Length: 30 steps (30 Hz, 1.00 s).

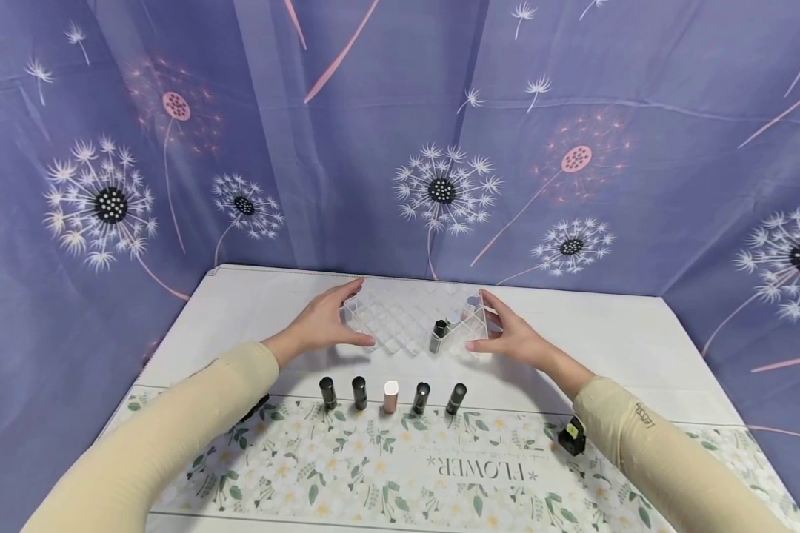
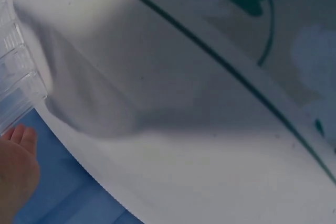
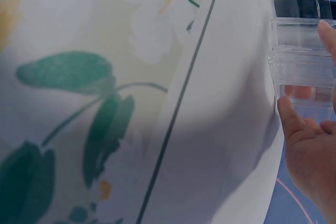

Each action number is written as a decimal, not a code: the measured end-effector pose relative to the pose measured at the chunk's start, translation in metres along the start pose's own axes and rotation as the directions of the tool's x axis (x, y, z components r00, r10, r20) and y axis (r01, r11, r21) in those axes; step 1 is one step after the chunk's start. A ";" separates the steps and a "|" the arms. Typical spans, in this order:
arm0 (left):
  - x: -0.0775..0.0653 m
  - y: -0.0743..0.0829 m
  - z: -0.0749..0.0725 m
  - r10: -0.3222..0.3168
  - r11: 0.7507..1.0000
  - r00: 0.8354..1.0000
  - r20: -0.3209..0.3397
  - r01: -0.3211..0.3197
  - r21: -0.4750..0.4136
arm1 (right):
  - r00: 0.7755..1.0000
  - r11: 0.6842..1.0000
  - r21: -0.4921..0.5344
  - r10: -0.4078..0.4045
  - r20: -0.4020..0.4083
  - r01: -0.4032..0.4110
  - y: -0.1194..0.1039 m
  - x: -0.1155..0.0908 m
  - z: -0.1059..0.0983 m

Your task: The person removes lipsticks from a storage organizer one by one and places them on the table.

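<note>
A clear plastic lipstick organizer with diagonal slots is held between both hands near the back of the table. My left hand grips its left end, thumb at the front and fingers behind. The right hand grips the opposite end in the same way. Toward the organizer's right side stand a black lipstick tube and two tubes with silvery tops. Through the clear wall in the right wrist view, a dark tube shows. Only a corner of the organizer appears in the left wrist view.
In front of the organizer stands a row of several lipstick tubes, black ones around a pinkish one with a white top. A small black object lies by the right sleeve. Behind the white table hangs a purple dandelion curtain.
</note>
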<state>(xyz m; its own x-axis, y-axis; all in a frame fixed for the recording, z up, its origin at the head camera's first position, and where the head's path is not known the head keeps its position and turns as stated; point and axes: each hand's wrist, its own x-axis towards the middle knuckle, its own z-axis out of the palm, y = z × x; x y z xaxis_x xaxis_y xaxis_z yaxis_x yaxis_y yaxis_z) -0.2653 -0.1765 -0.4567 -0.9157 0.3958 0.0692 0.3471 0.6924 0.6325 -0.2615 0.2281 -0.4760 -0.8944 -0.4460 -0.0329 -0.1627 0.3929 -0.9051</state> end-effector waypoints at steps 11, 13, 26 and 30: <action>0.000 0.001 0.010 -0.039 0.998 0.999 -0.023 0.038 -0.041 | 1.000 1.000 0.015 -0.004 -0.003 0.004 -0.001 0.000 0.001; 0.000 0.000 0.012 -0.041 0.998 0.999 -0.032 0.039 -0.048 | 1.000 1.000 0.013 -0.002 -0.005 0.002 0.000 0.000 0.001; 0.000 -0.003 0.015 -0.075 0.994 0.995 -0.060 0.069 -0.085 | 1.000 1.000 0.016 -0.003 0.001 0.003 -0.003 0.000 0.001; 0.000 -0.002 0.016 -0.082 0.993 0.995 -0.057 0.076 -0.086 | 1.000 1.000 -0.010 -0.003 -0.003 0.003 -0.004 -0.001 0.001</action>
<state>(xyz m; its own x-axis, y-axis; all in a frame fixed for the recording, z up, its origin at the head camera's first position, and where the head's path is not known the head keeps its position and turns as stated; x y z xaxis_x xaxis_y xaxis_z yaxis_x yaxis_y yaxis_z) -0.2626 -0.1687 -0.4705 -0.9511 0.3027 0.0616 0.2573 0.6659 0.7003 -0.2597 0.2260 -0.4725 -0.8953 -0.4446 -0.0291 -0.1694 0.4000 -0.9007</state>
